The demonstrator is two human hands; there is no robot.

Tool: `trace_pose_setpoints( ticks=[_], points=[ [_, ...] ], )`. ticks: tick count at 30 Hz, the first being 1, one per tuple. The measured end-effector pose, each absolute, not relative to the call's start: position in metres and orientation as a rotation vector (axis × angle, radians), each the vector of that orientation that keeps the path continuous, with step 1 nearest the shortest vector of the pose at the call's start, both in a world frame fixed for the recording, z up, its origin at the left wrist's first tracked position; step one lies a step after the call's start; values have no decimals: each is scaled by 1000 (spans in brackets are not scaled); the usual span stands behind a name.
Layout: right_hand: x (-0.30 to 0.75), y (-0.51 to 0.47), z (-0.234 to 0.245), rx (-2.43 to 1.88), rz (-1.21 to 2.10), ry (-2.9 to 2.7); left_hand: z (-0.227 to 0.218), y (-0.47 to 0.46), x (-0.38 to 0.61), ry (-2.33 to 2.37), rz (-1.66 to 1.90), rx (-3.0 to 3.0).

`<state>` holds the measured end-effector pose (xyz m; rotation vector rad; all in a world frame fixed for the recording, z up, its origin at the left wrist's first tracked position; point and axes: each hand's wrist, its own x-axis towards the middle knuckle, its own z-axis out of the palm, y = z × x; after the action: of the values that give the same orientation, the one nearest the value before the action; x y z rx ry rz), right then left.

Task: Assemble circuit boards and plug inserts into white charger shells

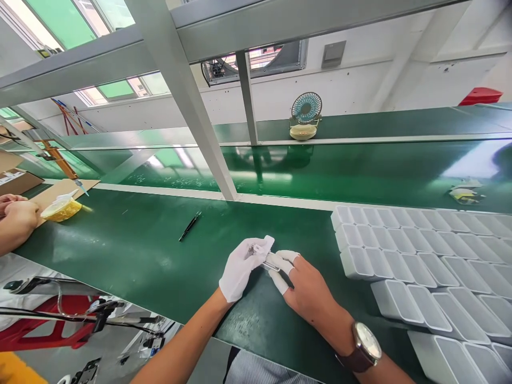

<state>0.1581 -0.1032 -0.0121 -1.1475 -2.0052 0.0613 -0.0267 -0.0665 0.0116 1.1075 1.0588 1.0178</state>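
My left hand (pixel 239 271), in a white glove, is closed around a small pale piece with a shiny metallic edge (pixel 272 263). White finger covers sit on several fingertips of my right hand (pixel 306 285), which pinches the same piece from the right. Both hands meet just above the green tabletop (pixel 156 266). My fingers hide much of the piece, so its exact kind cannot be made out. A brown-strapped watch (pixel 366 341) is on my right wrist. Beyond my left hand, a black pen (pixel 190 226) lies on the table.
Rows of translucent white plastic bins (pixel 400 266) line the right side. A grey metal post (pixel 192 106) rises from the table's back edge. At the far left are another person's hands (pixel 20 216), a yellow roll (pixel 62 209) and a dispensing syringe (pixel 66 166). A small fan (pixel 306 114) stands behind.
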Motion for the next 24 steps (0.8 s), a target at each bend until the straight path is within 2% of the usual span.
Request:
trace_pose_setpoints(
  ticks=[6,18,24],
  points=[
    [156,-104,-9,-1190,93,-2026,12,-67,-28,976,1042,1112],
    [160,-110,-31,-1203,-90,-2073,17,-68,-15,1131,1045,1016],
    [157,-108,-23,-1132,-199,-2025,18,-67,-9,1116,1067,929]
  ],
)
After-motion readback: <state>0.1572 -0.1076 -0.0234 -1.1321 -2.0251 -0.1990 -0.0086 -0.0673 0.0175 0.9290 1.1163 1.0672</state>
